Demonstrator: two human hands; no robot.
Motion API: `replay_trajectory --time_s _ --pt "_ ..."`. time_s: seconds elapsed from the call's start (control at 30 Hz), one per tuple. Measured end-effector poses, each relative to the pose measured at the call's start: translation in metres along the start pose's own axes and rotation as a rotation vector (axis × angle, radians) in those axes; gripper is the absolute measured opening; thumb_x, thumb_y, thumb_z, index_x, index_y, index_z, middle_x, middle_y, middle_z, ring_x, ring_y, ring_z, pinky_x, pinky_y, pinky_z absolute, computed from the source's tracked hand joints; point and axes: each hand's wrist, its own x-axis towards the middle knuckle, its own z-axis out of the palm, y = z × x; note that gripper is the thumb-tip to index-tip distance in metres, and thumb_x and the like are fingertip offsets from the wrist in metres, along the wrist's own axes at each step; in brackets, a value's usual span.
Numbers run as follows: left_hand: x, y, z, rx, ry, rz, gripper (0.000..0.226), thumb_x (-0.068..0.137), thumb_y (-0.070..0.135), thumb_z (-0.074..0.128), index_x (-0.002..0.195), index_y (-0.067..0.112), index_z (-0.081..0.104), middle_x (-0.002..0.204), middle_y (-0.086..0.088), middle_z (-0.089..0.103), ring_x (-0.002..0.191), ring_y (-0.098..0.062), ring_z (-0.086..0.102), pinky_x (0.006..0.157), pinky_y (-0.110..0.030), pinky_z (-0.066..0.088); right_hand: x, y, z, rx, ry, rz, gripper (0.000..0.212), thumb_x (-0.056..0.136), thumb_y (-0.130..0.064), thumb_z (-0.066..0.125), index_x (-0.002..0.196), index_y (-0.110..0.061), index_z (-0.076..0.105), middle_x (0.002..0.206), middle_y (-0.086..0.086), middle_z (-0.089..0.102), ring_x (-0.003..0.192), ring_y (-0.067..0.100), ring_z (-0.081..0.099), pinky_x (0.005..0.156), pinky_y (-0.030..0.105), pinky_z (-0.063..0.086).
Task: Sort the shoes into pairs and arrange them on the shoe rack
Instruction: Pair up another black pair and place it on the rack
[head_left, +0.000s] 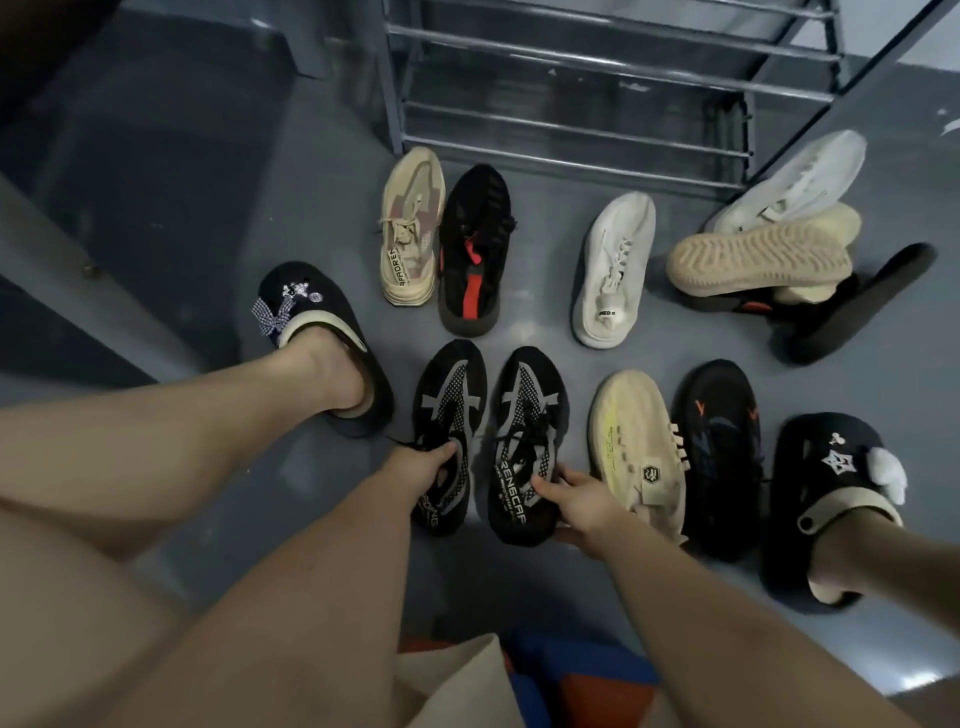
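Observation:
Two matching black-and-grey sneakers lie side by side on the grey floor. My left hand (423, 462) grips the left sneaker (451, 395) at its collar. My right hand (576, 501) holds the heel side of the right sneaker (527, 415). Farther off lie a beige sneaker (410, 223), a black sneaker with a red stripe (475, 244) and a white sneaker (613, 265). To the right are a cream sneaker (631, 441) and a black sneaker with orange marks (722, 447). The metal shoe rack (571, 98) stands beyond them, its bars bare.
A pile at the far right holds a white sneaker (800, 182), an upturned beige sole (758, 260) and a black shoe (862, 306). My feet wear black clogs, left (311, 306) and right (826, 467). A wall edge runs along the left.

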Motion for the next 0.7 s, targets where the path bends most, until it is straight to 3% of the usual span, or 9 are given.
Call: replay_trajectory --time_s 0.1,0.17,0.23,0.3,0.4,0.47,0.57,0.63,0.7 --pt "0.011 -0.007 -0.004 -0.084 -0.070 -0.099 0.083 0.067 0.049 0.078 0.131 0.003 0.051 0.135 -0.010 0.054 0.121 -0.031 0.054 0.105 -0.040 0.042 0.009 0.006 0.004 0.018 0.002 -0.012 0.038 0.094 -0.005 0.055 0.131 -0.009 0.051 0.122 0.013 0.061 0.078 0.011 0.060 0.056 0.024 0.053" --pt "0.009 -0.010 -0.007 -0.101 -0.115 -0.179 0.092 0.061 0.053 0.080 0.133 0.004 0.050 0.138 -0.011 0.052 0.124 -0.030 0.052 0.106 -0.038 0.039 0.013 0.013 0.004 0.011 0.011 -0.047 0.035 0.093 -0.005 0.055 0.128 -0.008 0.053 0.115 0.011 0.062 0.081 0.010 0.061 0.074 0.030 0.055" --pt "0.007 -0.009 -0.009 -0.046 -0.112 -0.190 0.071 0.083 0.041 0.067 0.138 0.004 0.043 0.145 -0.012 0.044 0.133 -0.029 0.042 0.106 -0.036 0.033 0.017 0.019 0.003 -0.013 0.033 -0.092 0.030 0.092 -0.005 0.056 0.121 -0.012 0.056 0.111 0.008 0.064 0.084 0.009 0.061 0.093 0.037 0.050" --pt "0.006 -0.007 -0.009 -0.027 -0.130 -0.184 0.060 0.092 0.035 0.057 0.141 0.005 0.040 0.148 -0.011 0.040 0.136 -0.027 0.037 0.106 -0.037 0.031 0.019 0.021 0.001 -0.008 0.043 -0.107 0.026 0.092 -0.007 0.057 0.117 -0.017 0.057 0.105 0.002 0.066 0.086 0.009 0.062 0.099 0.038 0.047" --pt "0.012 -0.009 -0.009 -0.031 -0.158 -0.212 0.052 0.092 0.036 0.056 0.135 0.009 0.048 0.142 -0.006 0.048 0.130 -0.023 0.044 0.092 -0.031 0.032 0.023 0.025 0.000 0.044 0.040 -0.091 0.022 0.092 -0.011 0.059 0.112 -0.021 0.060 0.101 -0.003 0.069 0.095 0.016 0.064 0.100 0.040 0.047" --pt "0.013 -0.011 -0.007 -0.021 -0.223 -0.237 0.049 0.089 0.039 0.059 0.129 0.012 0.053 0.137 -0.004 0.054 0.115 -0.019 0.053 0.086 -0.029 0.035 0.026 0.025 -0.002 0.085 0.068 -0.058 0.023 0.091 -0.017 0.061 0.114 -0.016 0.062 0.100 -0.001 0.069 0.095 0.017 0.065 0.098 0.040 0.049" --pt "0.007 -0.010 -0.001 -0.061 -0.264 -0.251 0.051 0.083 0.041 0.066 0.124 0.013 0.055 0.121 -0.002 0.061 0.100 -0.016 0.057 0.076 -0.030 0.049 0.024 0.022 -0.004 0.106 0.045 0.012 0.024 0.088 -0.029 0.065 0.108 -0.015 0.063 0.100 0.001 0.071 0.090 0.013 0.066 0.081 0.030 0.054" --pt "0.007 -0.015 0.003 -0.028 -0.227 -0.227 0.074 0.067 0.049 0.077 0.128 0.018 0.052 0.126 0.002 0.059 0.110 -0.017 0.055 0.091 -0.037 0.048 0.023 0.023 -0.003 0.117 0.000 0.017 0.020 0.086 -0.027 0.068 0.102 -0.017 0.063 0.099 0.000 0.070 0.088 0.012 0.066 0.075 0.026 0.053" --pt "-0.001 -0.020 0.009 -0.011 -0.175 -0.198 0.086 0.064 0.045 0.081 0.136 0.022 0.041 0.137 0.000 0.051 0.123 -0.024 0.049 0.098 -0.042 0.041 0.024 0.028 -0.003 0.087 -0.020 -0.019 0.027 0.080 -0.019 0.073 0.103 -0.019 0.059 0.100 -0.001 0.068 0.091 0.012 0.065 0.085 0.030 0.051"
